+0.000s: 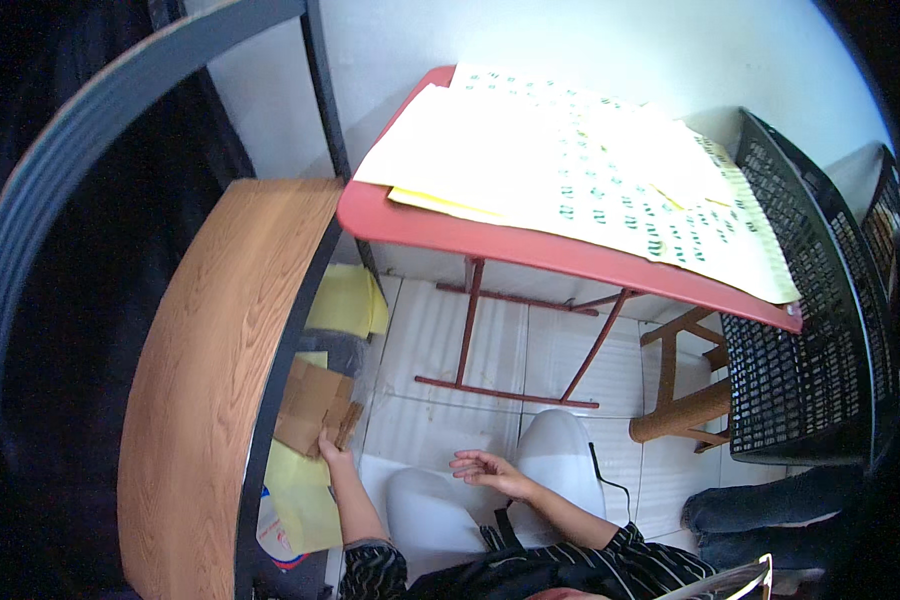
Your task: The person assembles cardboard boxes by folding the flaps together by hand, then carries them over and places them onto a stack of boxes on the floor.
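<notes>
My left hand (334, 450) reaches down beside the wooden shelf and grips the near edge of a brown cardboard box (313, 400). The thumb shows at the box's edge, while the other fingers are mostly hidden. Yellow paper sheets (302, 500) lie just below the box, and more yellow sheets (345, 302) lie beyond it. My right hand (492, 473) hovers over my pale-clothed legs (560, 455), fingers apart and holding nothing.
A red folding table (410, 222) bearing printed yellow sheets (570, 170) stands ahead. On the left is a wood-topped shelf (200, 350) with a dark metal frame. A black plastic crate (805, 390) rests by a brown stool (680, 410) at right, near dark jeans (770, 505).
</notes>
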Demonstrator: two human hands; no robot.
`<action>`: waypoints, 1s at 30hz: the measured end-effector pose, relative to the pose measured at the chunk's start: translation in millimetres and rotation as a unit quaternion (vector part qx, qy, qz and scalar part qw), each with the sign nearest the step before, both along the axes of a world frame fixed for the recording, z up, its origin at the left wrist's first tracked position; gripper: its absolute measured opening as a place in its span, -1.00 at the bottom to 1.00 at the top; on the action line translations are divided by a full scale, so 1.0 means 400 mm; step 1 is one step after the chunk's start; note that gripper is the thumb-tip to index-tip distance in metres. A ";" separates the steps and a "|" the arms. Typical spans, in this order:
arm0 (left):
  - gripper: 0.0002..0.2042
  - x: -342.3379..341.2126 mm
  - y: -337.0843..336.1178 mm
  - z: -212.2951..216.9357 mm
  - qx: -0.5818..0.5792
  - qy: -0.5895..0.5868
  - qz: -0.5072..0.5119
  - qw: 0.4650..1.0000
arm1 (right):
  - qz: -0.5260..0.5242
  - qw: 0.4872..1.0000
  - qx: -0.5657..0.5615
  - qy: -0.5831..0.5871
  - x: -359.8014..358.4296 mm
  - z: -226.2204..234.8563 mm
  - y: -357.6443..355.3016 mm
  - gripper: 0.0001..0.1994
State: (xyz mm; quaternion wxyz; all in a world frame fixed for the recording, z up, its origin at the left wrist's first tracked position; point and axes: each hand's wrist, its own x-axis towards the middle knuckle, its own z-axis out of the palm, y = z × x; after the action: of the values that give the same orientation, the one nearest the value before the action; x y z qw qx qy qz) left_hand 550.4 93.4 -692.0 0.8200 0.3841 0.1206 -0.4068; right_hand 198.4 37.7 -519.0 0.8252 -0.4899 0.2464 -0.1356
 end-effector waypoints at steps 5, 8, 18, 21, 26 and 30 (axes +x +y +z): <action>-0.46 -0.229 -0.013 0.264 0.051 0.150 0.059 0.986 | -0.130 0.910 -0.384 0.091 -0.090 0.182 -0.026 -0.56; -0.36 -0.336 -0.002 0.399 0.089 0.011 0.029 0.996 | -0.336 0.685 -0.638 0.105 -0.199 0.401 -0.096 -0.58; -0.30 -0.451 -0.171 0.950 0.021 -0.795 0.018 0.606 | -0.423 0.276 -0.761 0.408 -0.405 0.697 -0.223 -0.40; -0.22 -0.484 -0.276 1.043 0.065 -0.913 0.065 0.397 | -0.468 0.247 -0.766 0.364 -0.391 0.657 -0.264 -0.43; -0.18 -0.565 -0.369 1.058 0.104 -0.919 0.047 0.376 | -0.533 0.246 -0.739 0.329 -0.396 0.638 -0.295 -0.64; -0.18 -0.562 -0.308 1.094 0.187 -0.916 -0.055 0.350 | -0.487 0.341 -0.699 0.397 -0.387 0.643 -0.254 -0.51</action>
State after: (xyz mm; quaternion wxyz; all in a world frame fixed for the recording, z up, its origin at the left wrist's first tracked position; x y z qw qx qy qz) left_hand 325.4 -29.8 -254.2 0.3028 0.6671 -0.6545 0.1868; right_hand 43.4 -64.1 -261.6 -0.2254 -0.6775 0.5556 -0.4261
